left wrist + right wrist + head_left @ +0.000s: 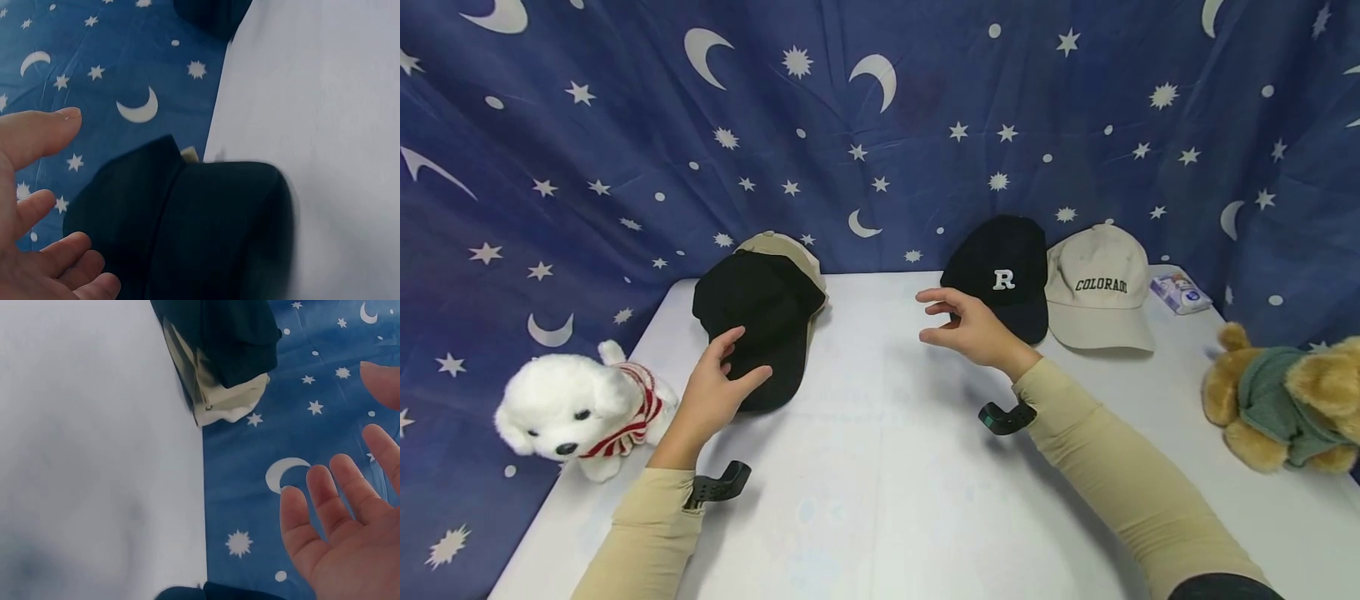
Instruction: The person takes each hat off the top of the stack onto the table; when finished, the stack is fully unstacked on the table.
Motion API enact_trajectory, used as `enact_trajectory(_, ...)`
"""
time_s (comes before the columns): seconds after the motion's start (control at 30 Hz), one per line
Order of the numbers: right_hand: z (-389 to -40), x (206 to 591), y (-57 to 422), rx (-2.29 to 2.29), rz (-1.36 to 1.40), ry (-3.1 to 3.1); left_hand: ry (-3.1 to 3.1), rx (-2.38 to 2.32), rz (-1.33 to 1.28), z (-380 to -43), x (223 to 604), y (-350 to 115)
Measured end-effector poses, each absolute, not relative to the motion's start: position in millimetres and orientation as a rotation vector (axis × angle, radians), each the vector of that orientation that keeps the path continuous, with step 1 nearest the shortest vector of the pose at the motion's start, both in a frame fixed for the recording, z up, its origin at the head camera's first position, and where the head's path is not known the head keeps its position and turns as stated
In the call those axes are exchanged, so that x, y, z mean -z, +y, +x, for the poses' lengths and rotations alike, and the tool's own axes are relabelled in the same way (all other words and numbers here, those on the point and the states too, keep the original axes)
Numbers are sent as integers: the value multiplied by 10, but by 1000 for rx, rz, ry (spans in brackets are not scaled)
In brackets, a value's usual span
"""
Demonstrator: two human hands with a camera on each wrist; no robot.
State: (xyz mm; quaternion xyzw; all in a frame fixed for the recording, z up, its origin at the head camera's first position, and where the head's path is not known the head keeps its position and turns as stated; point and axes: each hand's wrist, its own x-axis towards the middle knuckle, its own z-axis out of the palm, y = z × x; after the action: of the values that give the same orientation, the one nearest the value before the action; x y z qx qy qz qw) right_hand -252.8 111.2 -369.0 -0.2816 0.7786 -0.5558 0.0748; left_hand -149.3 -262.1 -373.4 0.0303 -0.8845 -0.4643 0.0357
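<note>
At the left of the head view, my left hand is over the near side of a plain black cap, its thumb spread from lightly bent fingers. I cannot tell whether it touches the cap; nothing is gripped. Partly hidden behind that cap is a beige cap, whose edge also shows in the right wrist view. My right hand, thumb and fingers apart, holds nothing near a black cap with a white R. Right beside that one sits a beige cap lettered COLORADO.
A white plush dog with a striped scarf sits at the table's left edge. On the right are a small purple-and-white packet and a brown plush toy in a green top. A blue star-patterned cloth hangs behind the white table.
</note>
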Motion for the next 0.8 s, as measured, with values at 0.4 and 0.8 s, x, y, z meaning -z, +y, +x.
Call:
enact_trajectory(0.4,-2545,3744,824,1653,-858,2287,-2727,1420,174,-1476,3847,-2821)
enact_trajectory(0.8,-2644,3680,411,1529,-884,2291,-2767,1391,244,-1564,3991,-2961)
